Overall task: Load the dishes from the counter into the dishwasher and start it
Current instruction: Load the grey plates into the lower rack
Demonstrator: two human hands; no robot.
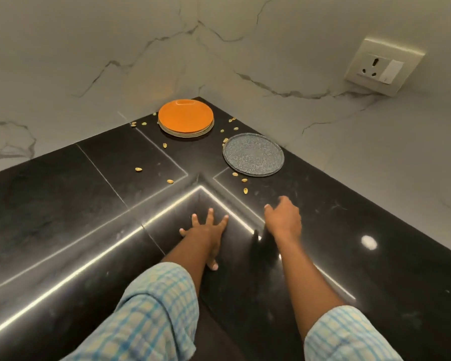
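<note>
An orange plate (185, 115) tops a small stack of plates in the far corner of the black counter (63, 194). A grey speckled plate (253, 154) lies flat to its right, near the right wall. My left hand (206, 230) is spread flat, fingers straight, at the counter's inner corner edge. My right hand (284, 217) hovers over the counter a short way in front of the grey plate, fingers loosely curled and blurred, holding nothing. Both hands are well short of the plates.
Small yellow-brown food scraps (139, 169) are scattered around both plates. Marble walls meet behind the plates. A wall socket with a switch (380, 67) sits on the right wall. The counter forms an L around me.
</note>
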